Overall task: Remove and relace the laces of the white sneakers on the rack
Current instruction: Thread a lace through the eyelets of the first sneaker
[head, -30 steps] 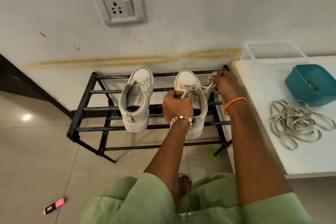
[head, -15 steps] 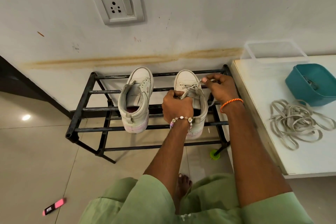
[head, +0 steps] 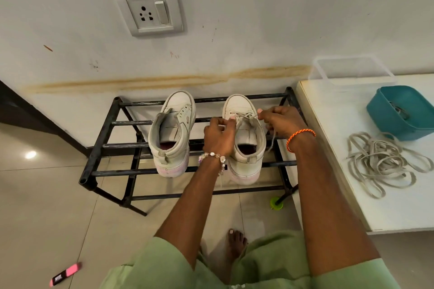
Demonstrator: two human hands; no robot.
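On the black rack, right white sneaker stands heel-near, toe at 12 o'clock, lace partly threaded; left hand and right hand each pinch it with curled fingers.

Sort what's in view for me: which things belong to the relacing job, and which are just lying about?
In the job:
right sneaker
its lace, pinched by left hand and right hand
left sneaker, unlaced
shoe rack
loose laces on the white table

Lying about:
teal basket
clear container
pink marker
wall socket
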